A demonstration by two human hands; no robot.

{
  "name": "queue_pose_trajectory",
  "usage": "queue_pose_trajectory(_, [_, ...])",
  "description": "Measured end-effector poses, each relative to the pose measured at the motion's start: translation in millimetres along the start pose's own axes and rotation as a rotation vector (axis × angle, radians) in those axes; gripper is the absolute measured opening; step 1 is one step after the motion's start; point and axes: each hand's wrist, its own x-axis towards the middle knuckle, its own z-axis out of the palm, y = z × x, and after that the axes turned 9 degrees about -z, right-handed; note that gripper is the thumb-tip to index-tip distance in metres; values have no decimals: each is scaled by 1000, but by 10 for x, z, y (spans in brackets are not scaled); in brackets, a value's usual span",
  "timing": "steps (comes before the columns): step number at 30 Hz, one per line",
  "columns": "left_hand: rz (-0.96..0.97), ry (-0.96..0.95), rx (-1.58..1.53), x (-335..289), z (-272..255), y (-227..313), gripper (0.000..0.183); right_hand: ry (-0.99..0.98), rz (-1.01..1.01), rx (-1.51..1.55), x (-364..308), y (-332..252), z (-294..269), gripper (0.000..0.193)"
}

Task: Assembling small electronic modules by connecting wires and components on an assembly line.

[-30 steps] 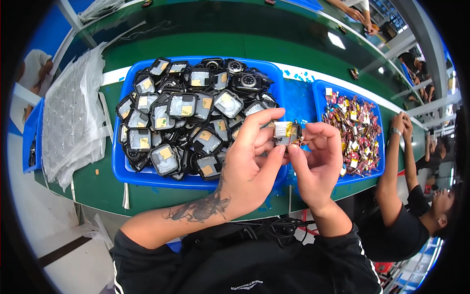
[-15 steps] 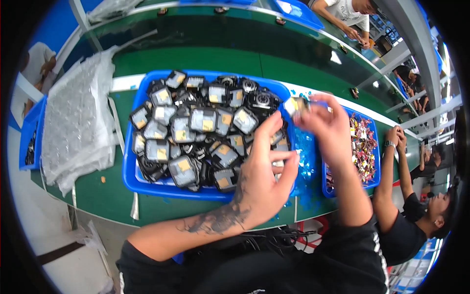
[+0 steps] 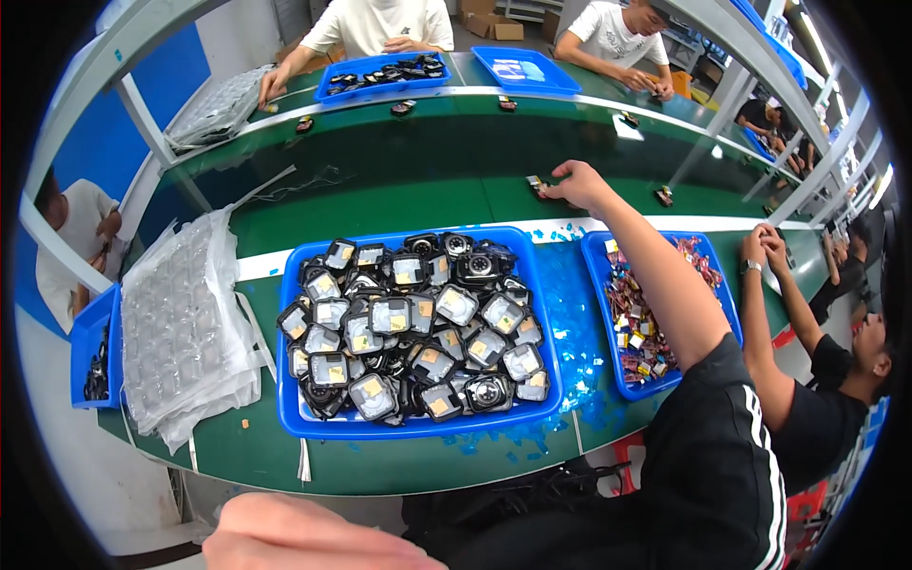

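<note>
My right hand (image 3: 581, 187) reaches far over the green conveyor belt (image 3: 427, 195), its fingertips closed on a small dark part with a pale label (image 3: 537, 187) at the belt's surface. Close to the lower edge is my left hand (image 3: 299, 534), only partly in view, with its fingers hidden. Between me and the belt stands a blue tray (image 3: 418, 429) heaped with black square casings (image 3: 389, 315), many with greyish faces and tan stickers. Right of it, under my right forearm, a smaller blue tray (image 3: 622, 378) holds small parts with reddish wires and yellow bits (image 3: 641, 328).
Blue film scraps (image 3: 575, 351) litter the table between the trays. Clear plastic blister trays (image 3: 180, 323) lie at the left, beside another blue bin (image 3: 81, 399). More small units (image 3: 663, 196) sit on the belt. Co-workers sit across and at right; a grey frame rises around.
My right hand has moved from beside the large tray out to the belt with the small part. My left hand has drawn back from the tray to the lower edge. The view has shifted.
</note>
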Motion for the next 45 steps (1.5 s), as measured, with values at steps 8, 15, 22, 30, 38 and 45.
queue_pose_trajectory(8, [135, -61, -50, 37, 21, -2, 23, -431, -985, -178, -1254, -973, 108, 36])
queue_pose_trajectory(15, [-512, 236, 197, -188, 510, -1024, 45, 144, -845, 173, -1811, -1010, 311, 22])
queue_pose_trajectory(22, [-920, 14, -341, -484, 937, -1262, 26, -319, -277, 795, -2629, -958, -20, 28])
queue_pose_trajectory(30, [-1227, -154, -597, -403, 1003, -1400, 34, 114, -406, -479, -2075, 231, -975, 22])
queue_pose_trajectory(38, [-968, -358, -349, -531, 917, -1318, 34, 435, -134, 749, -2124, 237, -991, 16])
queue_pose_trajectory(45, [-125, -221, 515, -558, 1080, -1373, 32, -66, 96, 1429, -2659, -309, -518, 11])
